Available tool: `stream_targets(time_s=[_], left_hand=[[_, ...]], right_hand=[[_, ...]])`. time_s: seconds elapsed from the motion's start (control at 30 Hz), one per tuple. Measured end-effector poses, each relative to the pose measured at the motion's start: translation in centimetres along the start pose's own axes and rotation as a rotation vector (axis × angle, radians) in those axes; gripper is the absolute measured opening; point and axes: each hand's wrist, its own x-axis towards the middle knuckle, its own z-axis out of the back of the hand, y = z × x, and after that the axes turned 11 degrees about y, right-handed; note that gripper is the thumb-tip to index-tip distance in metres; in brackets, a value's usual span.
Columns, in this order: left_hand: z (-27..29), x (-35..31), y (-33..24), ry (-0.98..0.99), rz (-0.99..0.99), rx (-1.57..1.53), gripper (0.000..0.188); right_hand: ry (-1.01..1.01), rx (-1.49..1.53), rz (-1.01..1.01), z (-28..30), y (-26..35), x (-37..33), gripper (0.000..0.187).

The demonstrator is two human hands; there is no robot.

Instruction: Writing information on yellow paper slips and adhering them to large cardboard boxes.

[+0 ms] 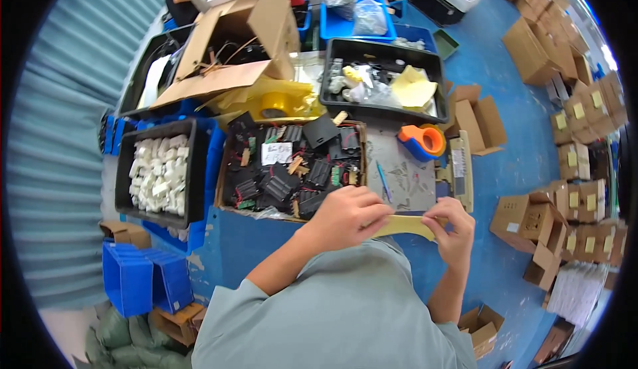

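Observation:
A pale yellow strip of tape (pixel 411 224) stretches between my two hands, just in front of the work surface. My left hand (pixel 349 217) has its fingers closed on the strip's left part. At the right end, my right hand (pixel 453 228) pinches the strip between thumb and fingers. Beyond the left hand lies a shallow cardboard box (pixel 222 181) of black plastic battery holders (pixel 279 184), with red wires and small green boards among them. An orange and blue tape dispenser (pixel 424 141) sits beyond the right hand, and a blue pen (pixel 384 181) lies on the grey surface.
White parts fill a black bin (pixel 122 183) at left. A black tray (pixel 382 110) of bags and yellow paper stands behind, beside a yellow tape roll (pixel 274 105) and an open carton (pixel 229 40). Cardboard boxes (pixel 531 217) line the blue floor at right; blue crates (pixel 126 279) stand lower left.

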Motion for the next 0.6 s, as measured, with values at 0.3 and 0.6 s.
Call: stream_targets(time_s=[0.3,0.6], left_hand=[[-2.6,-0.1,-0.1,-0.026,-0.15,0.182,0.015],[-1.2,-2.6,-0.8,-0.173,-0.137,0.236,0.015]], right_hand=[[0.136,-0.123,0.076,-2.3,2.7,0.6,0.017],[0.371,-0.07,0.058,-2.2,3.4,1.8,0.015]])
